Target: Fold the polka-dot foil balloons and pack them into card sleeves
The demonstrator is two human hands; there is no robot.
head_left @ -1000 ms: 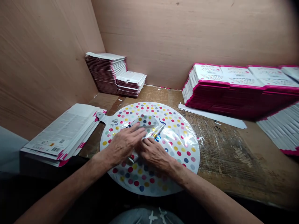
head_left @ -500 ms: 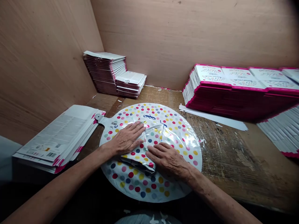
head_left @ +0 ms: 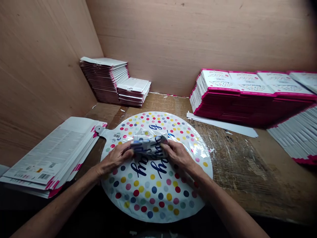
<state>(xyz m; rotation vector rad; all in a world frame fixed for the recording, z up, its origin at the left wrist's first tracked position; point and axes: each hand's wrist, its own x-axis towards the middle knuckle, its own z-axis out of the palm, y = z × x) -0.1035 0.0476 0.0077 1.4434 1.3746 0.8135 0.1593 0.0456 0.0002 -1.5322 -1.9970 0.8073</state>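
Head view: wood-grained walls (head_left: 185, 43) enclose the scuffed brown table (head_left: 235, 172). Over the dotted sheet's (head_left: 153, 201) middle, left hand (head_left: 116, 157) and right hand (head_left: 179, 155) pinch a blurred foil bundle (head_left: 148, 147) between fingers. Around the sheet, card stacks sit at nine (head_left: 49, 148), eleven (head_left: 104, 81) and two o'clock (head_left: 247, 102).

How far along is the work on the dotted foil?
Seemingly partway. Done: the round dotted foil lies spread out. In hand: a blurred, partly folded piece, held at opposite ends by the left hand and right hand. Left, probably: finishing that fold, since the piece looks bunched between the hands.
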